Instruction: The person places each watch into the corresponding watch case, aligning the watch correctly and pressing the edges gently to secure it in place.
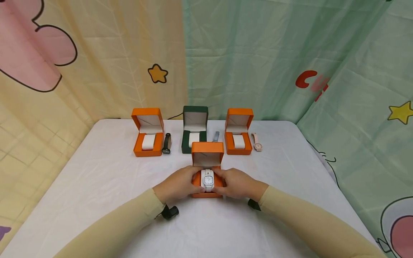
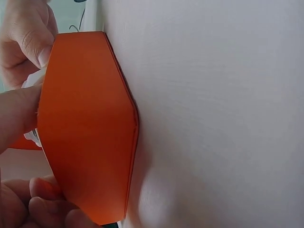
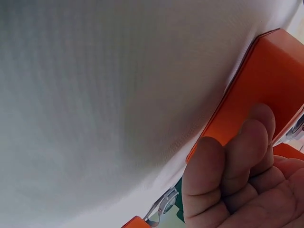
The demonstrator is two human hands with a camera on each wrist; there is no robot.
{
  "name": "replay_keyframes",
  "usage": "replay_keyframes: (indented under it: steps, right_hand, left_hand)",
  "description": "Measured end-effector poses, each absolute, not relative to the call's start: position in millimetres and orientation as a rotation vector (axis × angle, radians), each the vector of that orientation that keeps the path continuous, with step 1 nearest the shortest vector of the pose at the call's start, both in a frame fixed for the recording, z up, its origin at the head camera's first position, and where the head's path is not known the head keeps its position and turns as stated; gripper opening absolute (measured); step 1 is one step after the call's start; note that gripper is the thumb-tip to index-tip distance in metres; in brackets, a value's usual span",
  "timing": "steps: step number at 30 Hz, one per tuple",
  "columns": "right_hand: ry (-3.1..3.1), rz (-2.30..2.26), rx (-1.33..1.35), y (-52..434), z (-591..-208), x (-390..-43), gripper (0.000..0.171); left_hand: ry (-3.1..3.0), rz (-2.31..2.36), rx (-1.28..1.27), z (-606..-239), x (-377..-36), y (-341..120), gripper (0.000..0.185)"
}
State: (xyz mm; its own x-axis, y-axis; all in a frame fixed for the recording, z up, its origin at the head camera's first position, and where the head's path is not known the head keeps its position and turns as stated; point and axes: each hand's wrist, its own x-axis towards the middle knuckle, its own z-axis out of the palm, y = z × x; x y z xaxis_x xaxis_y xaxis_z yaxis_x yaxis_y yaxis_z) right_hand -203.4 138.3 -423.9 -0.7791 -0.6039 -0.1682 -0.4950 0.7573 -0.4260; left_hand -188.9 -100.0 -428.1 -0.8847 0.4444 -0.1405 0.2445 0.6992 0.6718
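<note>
A white wristwatch [image 1: 208, 180] with a squarish dial is wrapped round a white cushion inside an open orange watch box [image 1: 207, 195], its lid raised at the back. From the left, my left hand [image 1: 179, 182] pinches the watch and cushion, index finger at the far end and thumb at the near end. My right hand [image 1: 240, 182] holds the opposite side in the same way. The left wrist view shows the front wall of the orange box [image 2: 88, 118] close up. Curled fingers of the right hand [image 3: 251, 190] lie along the box's side in the right wrist view.
Behind stand an orange box [image 1: 147, 152] on the left, a dark green box [image 1: 186, 142] and another orange box [image 1: 238, 151], all open with white cushions. Beside them lie a black watch [image 1: 166, 143], a light blue watch strap [image 1: 216, 136] and a pink watch [image 1: 257, 142].
</note>
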Motion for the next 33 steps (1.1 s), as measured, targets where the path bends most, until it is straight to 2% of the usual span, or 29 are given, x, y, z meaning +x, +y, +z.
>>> replay_keyframes:
  steps: [21,33]
  right_hand:
    - [2.663,-0.538,-0.784,134,-424,-216,0.073]
    - [2.664,-0.522,-0.833,137,-423,-218,0.072]
  left_hand:
    - [2.63,0.963,0.49,-428,-201,-99,0.068]
    - [2.623,0.961,0.518,-428,-206,-100,0.069]
